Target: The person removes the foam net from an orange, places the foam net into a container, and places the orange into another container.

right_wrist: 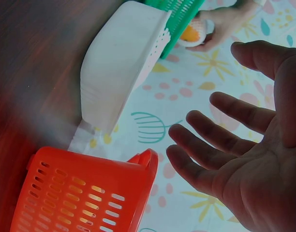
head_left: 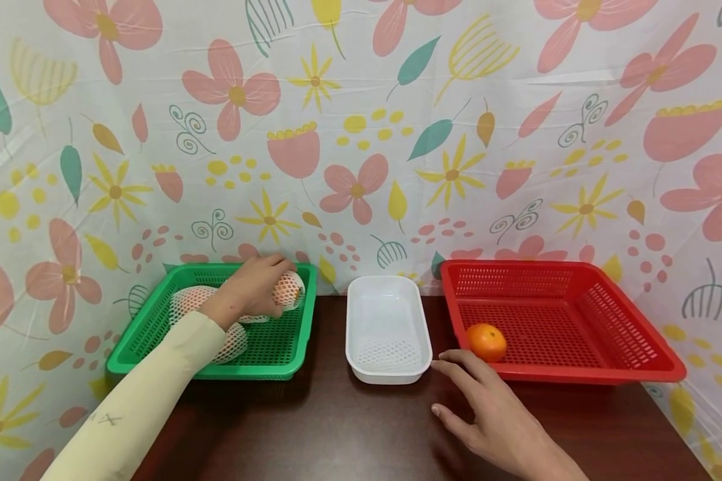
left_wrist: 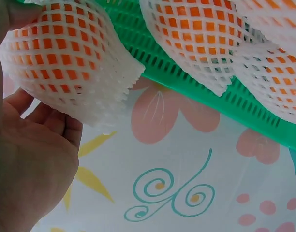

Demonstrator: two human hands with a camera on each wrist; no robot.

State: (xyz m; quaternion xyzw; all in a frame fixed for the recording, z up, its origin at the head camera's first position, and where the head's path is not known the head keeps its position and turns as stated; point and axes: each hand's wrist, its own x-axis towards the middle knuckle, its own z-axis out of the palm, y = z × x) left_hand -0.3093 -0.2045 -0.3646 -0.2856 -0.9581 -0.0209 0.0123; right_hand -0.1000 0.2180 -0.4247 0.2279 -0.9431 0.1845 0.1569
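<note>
My left hand [head_left: 248, 288] grips an orange in a white foam net [head_left: 287, 291] at the right side of the green basket [head_left: 277, 347]. In the left wrist view, thumb and fingers curl round that netted orange [left_wrist: 61, 58], with the net's loose end sticking out. Several more netted oranges [head_left: 228, 344] lie in the basket, partly covered by my forearm. My right hand [head_left: 496, 417] hovers over the table with fingers spread and nothing held, close to the white tray [head_left: 388, 324] and the red basket [head_left: 583, 372]. One bare orange [head_left: 486, 343] sits in the red basket's near left corner.
Between the two baskets stands the white tray, with a perforated pattern at its near end. Everything rests on a dark brown table [head_left: 361, 434]. A flowered cloth [head_left: 361, 133] hangs right behind the containers and along both sides.
</note>
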